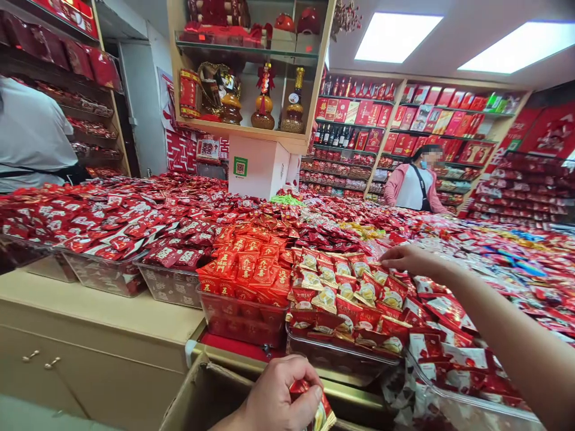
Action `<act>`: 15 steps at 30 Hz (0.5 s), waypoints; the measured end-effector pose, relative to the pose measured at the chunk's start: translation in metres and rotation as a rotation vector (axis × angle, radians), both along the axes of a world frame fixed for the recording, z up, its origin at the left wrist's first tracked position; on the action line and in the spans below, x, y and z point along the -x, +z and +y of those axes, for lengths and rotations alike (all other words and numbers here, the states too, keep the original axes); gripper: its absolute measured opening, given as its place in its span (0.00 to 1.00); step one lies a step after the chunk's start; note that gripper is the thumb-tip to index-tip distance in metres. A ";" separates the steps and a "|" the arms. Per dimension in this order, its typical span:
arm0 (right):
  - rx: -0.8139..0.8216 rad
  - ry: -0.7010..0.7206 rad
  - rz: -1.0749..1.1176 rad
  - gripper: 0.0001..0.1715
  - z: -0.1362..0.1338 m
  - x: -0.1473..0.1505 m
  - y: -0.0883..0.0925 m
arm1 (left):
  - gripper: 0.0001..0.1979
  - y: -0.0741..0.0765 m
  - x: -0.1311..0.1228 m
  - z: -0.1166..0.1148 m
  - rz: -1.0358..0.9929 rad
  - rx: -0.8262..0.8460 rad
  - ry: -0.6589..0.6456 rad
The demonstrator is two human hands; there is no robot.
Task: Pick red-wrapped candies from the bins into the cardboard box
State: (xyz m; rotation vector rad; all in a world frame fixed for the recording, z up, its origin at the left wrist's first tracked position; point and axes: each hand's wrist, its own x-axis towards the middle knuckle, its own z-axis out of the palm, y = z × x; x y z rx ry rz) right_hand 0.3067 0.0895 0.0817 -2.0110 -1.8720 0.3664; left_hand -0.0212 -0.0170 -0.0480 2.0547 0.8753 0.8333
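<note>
My left hand, low in front of me, is closed around a small red and gold wrapped durian candy above the open cardboard box. Most of that packet is hidden by my fingers. My right hand reaches over the far right of the durian candies, its fingers stretched forward and slightly bent down. Nothing shows in it, and I cannot tell whether its fingertips touch the packets. These candies lie in rows heaped above a clear plastic bin.
A bin of red packets stands to the left, another of red and white packets to the right. Heaped sweets spread behind them. A white pillar rises under a display cabinet. A person stands across the counter, another at left.
</note>
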 end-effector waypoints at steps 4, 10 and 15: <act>-0.155 0.004 -0.178 0.10 0.005 0.033 0.018 | 0.07 -0.001 -0.001 0.000 0.003 0.009 -0.010; -0.096 0.318 -0.256 0.10 0.036 0.128 0.023 | 0.07 -0.002 -0.001 0.002 0.008 0.043 -0.013; 0.028 0.432 -0.309 0.06 0.060 0.166 0.007 | 0.08 -0.004 0.002 0.005 -0.032 0.056 -0.075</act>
